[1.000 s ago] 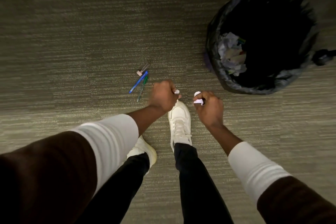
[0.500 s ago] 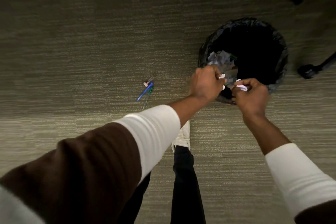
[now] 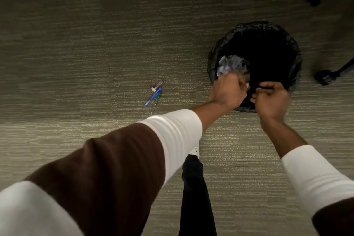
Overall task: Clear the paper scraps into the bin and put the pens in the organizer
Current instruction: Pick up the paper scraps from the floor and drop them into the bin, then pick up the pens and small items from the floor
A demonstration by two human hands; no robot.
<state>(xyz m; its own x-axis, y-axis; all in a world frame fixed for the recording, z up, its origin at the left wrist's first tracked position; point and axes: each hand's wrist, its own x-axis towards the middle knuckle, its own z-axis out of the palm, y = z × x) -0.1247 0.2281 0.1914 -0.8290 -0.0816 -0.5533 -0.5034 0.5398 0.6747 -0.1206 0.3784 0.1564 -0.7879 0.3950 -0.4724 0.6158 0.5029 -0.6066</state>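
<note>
striped grey-green carpet point(image 3: 76, 44) filled the head view, with a bin point(image 3: 293, 59) lined in black plastic standing on it at the right. crumpled paper scraps point(image 3: 229, 63) already lay inside against its near wall. the left hand point(image 3: 228, 92) hung over the bin's near rim with fingers curled shut; whether a scrap was still inside, i could not tell. the right hand point(image 3: 271, 101) was just beside it, fingers also closed, nothing visible in them. well to the left, a blue pen point(image 3: 152, 96) and a green pen point(image 3: 156, 100) lay touching on the carpet, a small pale piece point(image 3: 157, 85) at their top. the pens looked light, stiff and smooth; a pinch at mid-barrel should lift both. no organizer showed.
</note>
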